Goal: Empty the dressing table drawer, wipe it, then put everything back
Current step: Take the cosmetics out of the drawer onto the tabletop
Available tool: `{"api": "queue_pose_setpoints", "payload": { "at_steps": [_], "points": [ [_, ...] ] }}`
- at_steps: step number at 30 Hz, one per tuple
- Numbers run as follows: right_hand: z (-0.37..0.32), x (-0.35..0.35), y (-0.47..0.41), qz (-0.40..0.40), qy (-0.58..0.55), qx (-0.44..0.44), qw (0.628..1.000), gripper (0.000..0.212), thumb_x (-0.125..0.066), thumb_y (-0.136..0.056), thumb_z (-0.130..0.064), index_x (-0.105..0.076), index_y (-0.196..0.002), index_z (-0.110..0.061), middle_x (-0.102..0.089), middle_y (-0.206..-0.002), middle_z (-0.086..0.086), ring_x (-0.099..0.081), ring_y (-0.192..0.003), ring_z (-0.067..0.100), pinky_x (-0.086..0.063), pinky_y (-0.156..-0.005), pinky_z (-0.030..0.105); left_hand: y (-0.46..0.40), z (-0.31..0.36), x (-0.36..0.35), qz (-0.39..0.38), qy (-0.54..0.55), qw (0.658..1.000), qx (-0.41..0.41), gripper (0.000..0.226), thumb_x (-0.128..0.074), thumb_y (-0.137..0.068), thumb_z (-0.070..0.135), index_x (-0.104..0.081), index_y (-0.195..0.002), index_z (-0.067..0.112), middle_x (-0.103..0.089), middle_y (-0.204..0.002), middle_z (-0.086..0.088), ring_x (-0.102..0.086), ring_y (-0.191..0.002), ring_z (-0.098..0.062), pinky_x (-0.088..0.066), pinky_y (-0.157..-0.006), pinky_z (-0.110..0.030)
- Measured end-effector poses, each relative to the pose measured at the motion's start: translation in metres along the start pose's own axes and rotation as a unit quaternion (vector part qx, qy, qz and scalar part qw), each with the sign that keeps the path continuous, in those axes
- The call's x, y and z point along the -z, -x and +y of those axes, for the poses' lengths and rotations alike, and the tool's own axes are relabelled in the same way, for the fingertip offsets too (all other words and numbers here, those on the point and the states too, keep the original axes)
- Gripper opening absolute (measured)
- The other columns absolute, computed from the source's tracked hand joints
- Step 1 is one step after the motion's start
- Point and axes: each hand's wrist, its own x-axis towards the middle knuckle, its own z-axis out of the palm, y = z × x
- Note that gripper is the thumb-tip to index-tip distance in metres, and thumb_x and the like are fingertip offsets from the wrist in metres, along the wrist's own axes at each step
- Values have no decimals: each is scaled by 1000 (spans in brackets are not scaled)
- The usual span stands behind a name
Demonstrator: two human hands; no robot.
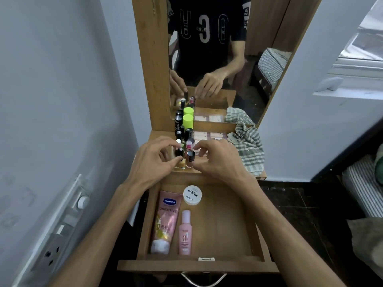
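Drawer half refilled, small bottles next

Drawer stands pulled out below the tabletop, and it already holds three things along its left side: a pink Vaseline tube lying lengthwise, a pink pump bottle just beside it, and a white round nail polish remover tub near the back. Its right half is bare wood. Judging by this, the wiping is done and the putting-back step is under way

Both hands are up on the tabletop, at a tight cluster of nail polish bottles. The left hand has thumb and forefinger curled narrowly at a dark-capped bottle; whether they have closed on it I cannot tell. The right hand reaches in from the other side, fingers curled toward a dark cap at the front of the cluster, and contact there is also unclear

The next move likely calls for a firm pinch on one or two caps, a straight lift, then a carry down and toward the body into the drawer. The bottles stand packed together, so a careless lift could topple the neighbours, including the taller black tubes and the green-capped bottle behind

Flat pale packets lie further right on the top, beside a crumpled checked cloth at the edge. The mirror behind doubles everything
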Motion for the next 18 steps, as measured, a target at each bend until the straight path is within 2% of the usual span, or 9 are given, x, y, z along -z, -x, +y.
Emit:
{"api": "queue_pose_setpoints", "payload": {
  "at_steps": [2,4,6,8,11,13,15,18],
  "points": [
    [3,2,14,13,-22,-8,1000,28,-77,-80,-43,-80,-103,-28,-74,-83,-15,-66,-75,6,-57,-67,32,10,1,2,34,14,999,-10,26,-89,-78,18,-77,-100,24,-70,-102,13,-62,-65,-8,-52,-63,-19],
    [2,2,34,13,-43,-18,999,15,-76,-80,-36,-79,-90,-26,-70,-76,-17,-64,-69,2,-57,-64,30,25,2,1,52,18,998,-6,17,-87,-79,13,-73,-89,19,-68,-90,10,-60,-64,-8,-50,-62,-18],
    [2,-6,54,-35,-40,-32,998,7,-76,-79,-32,-76,-81,-25,-71,-73,-15,-65,-69,3,-54,-66,26,43,1,-3,29,16,999,11,18,-86,-79,12,-70,-80,22,-66,-78,12,-60,-63,-8,-49,-60,-20],
    [-1,-19,73,-137,-11,-67,988,10,-75,-78,-36,-73,-82,-27,-75,-83,-10,-69,-78,9,-57,-74,29,58,-3,-9,-46,-12,997,53,20,-85,-77,19,-68,-75,28,-66,-71,13,-61,-65,-8,-48,-60,-22],
    [-5,-47,92,-239,33,-117,963,15,-69,-83,-35,-73,-92,-23,-75,-100,2,-70,-92,26,-54,-79,31,76,-4,-19,-212,-116,966,92,15,-81,-77,33,-67,-82,34,-67,-85,18,-61,-80,-1,-43,-71,-23],
    [-9,-65,98,-258,44,-143,955,23,-64,-87,-37,-71,-95,-17,-73,-106,9,-69,-98,34,-54,-81,35,83,-3,-28,-271,-181,941,91,19,-76,-79,36,-70,-96,30,-68,-101,15,-63,-100,-8,-42,-79,-25],
    [-11,-78,100,-258,44,-159,952,36,-65,-88,-45,-71,-106,-14,-72,-110,9,-69,-101,34,-55,-85,37,86,-2,-33,-289,-208,930,96,26,-72,-76,36,-70,-101,27,-68,-112,10,-62,-113,-13,-46,-88,-29],
    [-12,-90,98,-251,39,-180,950,43,-65,-90,-49,-69,-114,-13,-71,-114,9,-68,-107,33,-53,-87,37,89,4,-35,-322,-248,910,81,36,-66,-74,49,-65,-100,24,-62,-109,7,-58,-110,-18,-41,-89,-31]
  ]
}}
